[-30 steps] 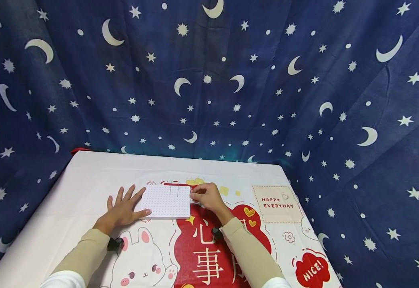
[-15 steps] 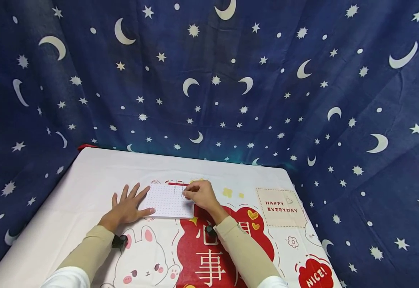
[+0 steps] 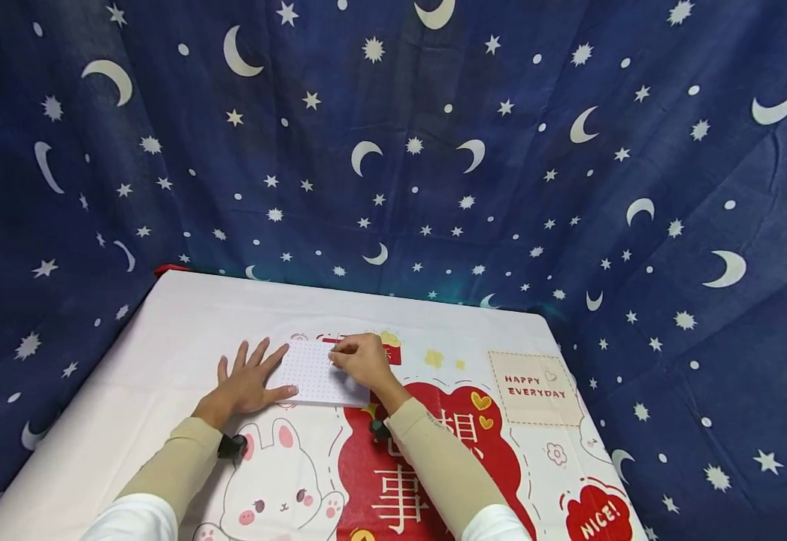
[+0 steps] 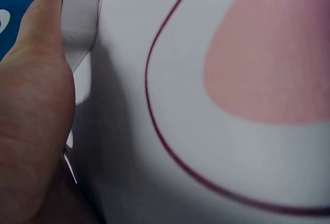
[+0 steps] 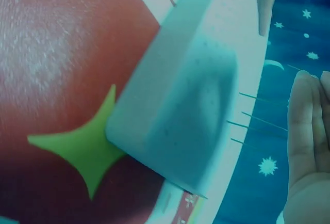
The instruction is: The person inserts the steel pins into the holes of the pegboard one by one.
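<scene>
The right hand [image 3: 364, 362], pinching a thin pin [image 5: 297, 68], has moved inward over the white board [image 3: 307, 379]; the left hand [image 3: 244, 385] lies spread.

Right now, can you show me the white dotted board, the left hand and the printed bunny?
White dotted board [image 3: 315, 378]: head view, top face.
Left hand [image 3: 244, 388]: head view, back.
Printed bunny [image 3: 275, 481]: head view, face.

Beige sleeves [image 3: 175, 460] run below white sleeves [image 3: 134, 517], with black wrist cameras [image 3: 232, 446].

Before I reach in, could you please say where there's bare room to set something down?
Free: the tablecloth left of the left hand, and right of the right hand around the HAPPY EVERYDAY print. Crowded: the dotted board between the hands.
</scene>
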A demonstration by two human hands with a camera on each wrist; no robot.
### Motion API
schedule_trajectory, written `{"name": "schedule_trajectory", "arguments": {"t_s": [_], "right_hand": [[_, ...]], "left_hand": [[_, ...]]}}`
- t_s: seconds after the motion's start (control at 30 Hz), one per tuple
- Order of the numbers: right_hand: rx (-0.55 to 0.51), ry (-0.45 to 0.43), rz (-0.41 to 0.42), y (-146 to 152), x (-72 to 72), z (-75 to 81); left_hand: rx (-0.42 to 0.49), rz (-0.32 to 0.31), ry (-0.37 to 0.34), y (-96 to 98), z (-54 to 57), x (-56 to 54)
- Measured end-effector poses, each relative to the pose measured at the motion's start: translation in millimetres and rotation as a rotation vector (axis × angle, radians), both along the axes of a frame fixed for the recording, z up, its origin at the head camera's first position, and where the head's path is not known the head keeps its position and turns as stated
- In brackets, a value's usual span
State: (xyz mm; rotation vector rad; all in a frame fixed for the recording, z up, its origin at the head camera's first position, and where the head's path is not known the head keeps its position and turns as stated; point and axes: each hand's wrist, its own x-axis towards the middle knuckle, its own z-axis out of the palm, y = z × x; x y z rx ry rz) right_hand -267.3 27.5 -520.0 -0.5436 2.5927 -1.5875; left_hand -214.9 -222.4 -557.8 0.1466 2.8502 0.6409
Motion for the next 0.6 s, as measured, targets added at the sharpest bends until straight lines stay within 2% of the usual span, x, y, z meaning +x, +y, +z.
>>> {"name": "schedule_trajectory", "arguments": {"t_s": [0.27, 0.47, 0.6], "right_hand": [[0.105, 0.061, -0.039, -11.4, 0.4, -8.0], [0.205, 0.1, -0.093, -19.0, 10.0, -8.5], [0.22, 0.111, -0.122, -24.0, 14.7, -8.2]], "left_hand": [[-0.003, -0.011, 0.01, -1.2, -1.1, -3.6], [-0.002, -0.01, -0.004, -1.7, -1.8, -2.0], [0.025, -0.008, 0.033, -4.3, -0.8, -0.3]]}}
